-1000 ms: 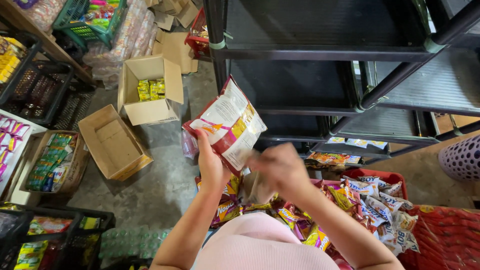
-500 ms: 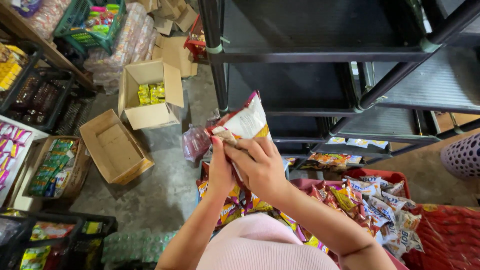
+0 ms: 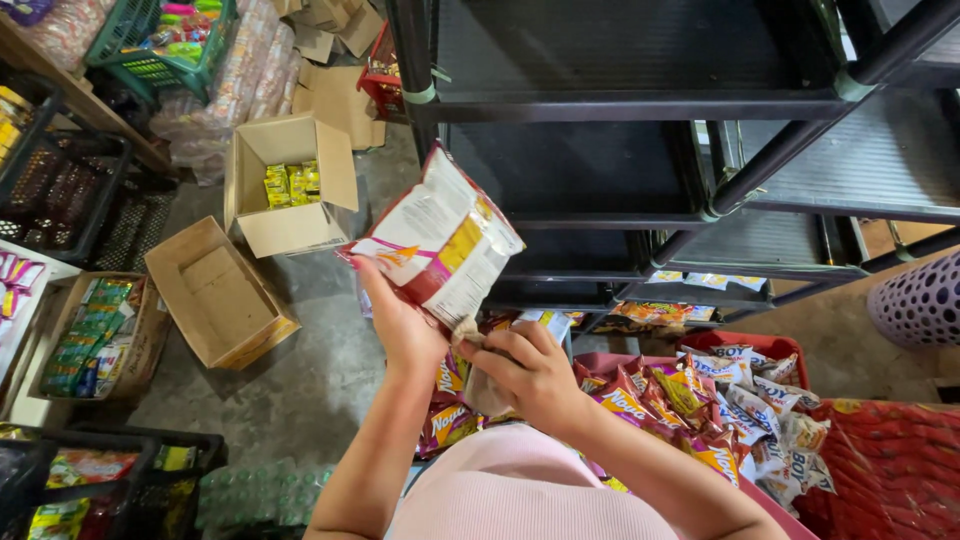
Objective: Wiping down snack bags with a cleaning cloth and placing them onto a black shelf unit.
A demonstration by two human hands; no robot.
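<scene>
The left hand [image 3: 400,320] is closed around the lower edge of a snack packet [image 3: 440,240], fingers wrapped behind it, holding the red, white and yellow bag tilted with its back panel turned toward the camera, apparently so the face can be looked over. The right hand [image 3: 530,375] sits just below, fingers curled and pinching a crumpled bit of pale cloth or paper [image 3: 470,335] against the packet's bottom corner, as if wiping it. Both hands hover above a red crate [image 3: 735,343] heaped with loose snack packets [image 3: 700,400], in front of a black metal shelf rack [image 3: 640,100] whose upper tiers stand bare. On the concrete floor to the left lie an open cardboard box [image 3: 215,295] with nothing showing inside, another cardboard box holding yellow packets [image 3: 290,185], and a tray of green packets [image 3: 90,330].

Half a second ago the packet stood nearly edge-on, both hands gripping it close together; now it is swung flat and broad toward the lens. A second ago the right hand was apart from the packet, lower down, over the crate.
</scene>
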